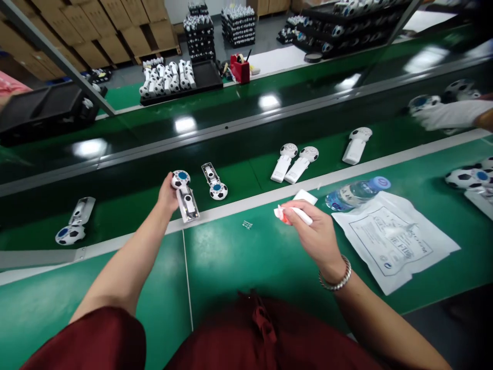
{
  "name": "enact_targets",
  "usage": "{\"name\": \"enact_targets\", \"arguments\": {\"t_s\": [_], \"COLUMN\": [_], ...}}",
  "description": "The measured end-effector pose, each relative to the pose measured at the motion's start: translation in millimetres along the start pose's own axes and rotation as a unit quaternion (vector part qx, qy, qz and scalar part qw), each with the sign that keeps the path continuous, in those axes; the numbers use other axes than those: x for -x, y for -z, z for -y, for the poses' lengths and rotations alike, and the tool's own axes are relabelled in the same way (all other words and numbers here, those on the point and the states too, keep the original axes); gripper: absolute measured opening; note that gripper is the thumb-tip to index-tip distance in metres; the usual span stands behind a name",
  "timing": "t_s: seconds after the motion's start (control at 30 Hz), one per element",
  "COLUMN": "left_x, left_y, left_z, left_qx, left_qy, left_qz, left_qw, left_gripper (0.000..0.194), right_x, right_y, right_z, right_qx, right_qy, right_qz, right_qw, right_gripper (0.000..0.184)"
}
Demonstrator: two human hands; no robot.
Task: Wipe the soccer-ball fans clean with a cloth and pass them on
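My left hand grips a football-patterned device by its round head, above the belt's near rail. The open side of its white handle faces up, showing parts inside. My right hand is closed around a slim white item with an orange-red part near its left end; its exact kind is unclear. Just behind those fingers lies a small white piece. A similar device rests on the belt to the right of my left hand. A little printed scrap lies on the bench between my hands.
On the green belt are more football devices, two of them side by side. A water bottle lies beside a printed white packet. At far right, a co-worker's gloved hand touches devices. Loaded trays stand beyond.
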State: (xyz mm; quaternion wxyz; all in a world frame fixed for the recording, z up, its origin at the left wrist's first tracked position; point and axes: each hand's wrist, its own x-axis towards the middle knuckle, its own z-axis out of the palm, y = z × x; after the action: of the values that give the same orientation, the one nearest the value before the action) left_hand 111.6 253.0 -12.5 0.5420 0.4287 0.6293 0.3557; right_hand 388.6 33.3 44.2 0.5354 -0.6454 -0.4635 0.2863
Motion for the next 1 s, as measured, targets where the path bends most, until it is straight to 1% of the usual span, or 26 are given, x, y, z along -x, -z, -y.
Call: {"name": "enact_targets", "arguments": {"t_s": [0.07, 0.13, 0.2, 0.23, 0.27, 0.3, 0.33, 0.37, 0.4, 0.43, 0.47, 0.5, 0.53, 0.57, 0.6, 0.63, 0.67, 0.73, 0.77, 0.8, 0.83, 0.87, 0.9, 0.93, 0.97, 1.0], "left_x": [-25, -36, -37, -36, -35, -33, -33, -34, -35, -36, -37, -37, -34, -29, -21, -11, 2, 35, 53, 72, 90, 107, 124, 138, 151, 163], "left_y": [2.9, -1.5, -15.3, -25.8, -38.1, -51.7, -65.4, -78.3, -89.6, -98.5, -104.8, -108.4, -109.9, -109.7, -108.4, -106.8, -105.1, -102.3, -101.1, -99.8, -98.2, -95.9, -93.0, -89.4, -85.2, -80.8], "left_z": [-5, -7, -7, -7, -6, -5, -5, -5, -5, -7, -9, -11, -13, -15, -17, -17, -18, -17, -17, -16, -16, -15, -15, -14, -13, -11], "left_qx": [-0.171, -0.253, -0.292, -0.336, -0.394, -0.46, -0.527, -0.585, -0.629, -0.655, -0.669, -0.67, -0.659, -0.636, -0.602, -0.556, -0.497, -0.351, -0.27, -0.189, -0.111, -0.039, 0.028, 0.088, 0.14, 0.18], "left_qy": [-0.069, -0.112, -0.154, -0.195, -0.248, -0.303, -0.35, -0.387, -0.409, -0.419, -0.427, -0.437, -0.449, -0.458, -0.46, -0.455, -0.443, -0.399, -0.365, -0.317, -0.251, -0.169, -0.075, 0.017, 0.093, 0.142], "left_qz": [-0.047, -0.057, -0.031, 0.011, 0.071, 0.136, 0.195, 0.238, 0.26, 0.269, 0.274, 0.278, 0.283, 0.283, 0.276, 0.261, 0.237, 0.167, 0.135, 0.118, 0.117, 0.13, 0.152, 0.176, 0.199, 0.219], "left_qw": [0.982, 0.959, 0.943, 0.921, 0.882, 0.824, 0.75, 0.672, 0.608, 0.568, 0.543, 0.531, 0.533, 0.553, 0.591, 0.645, 0.708, 0.83, 0.881, 0.922, 0.954, 0.976, 0.985, 0.98, 0.965, 0.948], "left_gripper": [0.037, 0.044, 0.06, 0.065, 0.068, 0.068, 0.067, 0.064, 0.06, 0.054, 0.048, 0.041, 0.036, 0.033, 0.033, 0.034, 0.036, 0.042, 0.045, 0.047, 0.047, 0.047, 0.045, 0.042, 0.039, 0.037], "right_x": [-2, -4, -7, -9, -10, -11, -12, -12, -12, -12, -12, -12, -12, -12, -12, -13, -14, -16, -17, -18, -18, -18, -17, -16, -15, -13], "right_y": [3, 4, 5, 6, 6, 6, 5, 5, 5, 4, 4, 5, 5, 6, 6, 7, 7, 7, 7, 6, 4, 2, 0, -2, -4, -6], "right_z": [-4, -8, -10, -12, -12, -13, -13, -12, -11, -9, -8, -7, -5, -4, -3, -2, -1, 2, 4, 6, 7, 8, 10, 11, 11, 12], "right_qx": [0.005, 0.005, -0.001, -0.005, -0.01, -0.014, -0.017, -0.02, -0.023, -0.026, -0.031, -0.04, -0.057, -0.082, -0.116, -0.157, -0.2, -0.281, -0.312, -0.337, -0.355, -0.368, -0.375, -0.379, -0.379, -0.377], "right_qy": [-0.017, -0.029, -0.039, -0.046, -0.054, -0.061, -0.068, -0.072, -0.074, -0.074, -0.073, -0.071, -0.069, -0.066, -0.065, -0.066, -0.07, -0.092, -0.108, -0.123, -0.133, -0.14, -0.143, -0.142, -0.136, -0.127], "right_qz": [-0.003, -0.005, -0.007, -0.006, -0.004, 0.0, 0.004, 0.006, 0.007, 0.007, 0.007, 0.007, 0.008, 0.01, 0.016, 0.025, 0.036, 0.059, 0.07, 0.081, 0.089, 0.098, 0.106, 0.113, 0.118, 0.122], "right_qw": [1.0, 1.0, 0.999, 0.999, 0.999, 0.998, 0.998, 0.997, 0.997, 0.997, 0.997, 0.997, 0.996, 0.994, 0.991, 0.985, 0.977, 0.954, 0.941, 0.93, 0.921, 0.914, 0.91, 0.908, 0.908, 0.909], "right_gripper": [0.015, 0.015, 0.015, 0.015, 0.015, 0.015, 0.015, 0.015, 0.015, 0.015, 0.015, 0.015, 0.015, 0.015, 0.015, 0.016, 0.016, 0.015, 0.015, 0.015, 0.015, 0.015, 0.015, 0.015, 0.016, 0.016]}}
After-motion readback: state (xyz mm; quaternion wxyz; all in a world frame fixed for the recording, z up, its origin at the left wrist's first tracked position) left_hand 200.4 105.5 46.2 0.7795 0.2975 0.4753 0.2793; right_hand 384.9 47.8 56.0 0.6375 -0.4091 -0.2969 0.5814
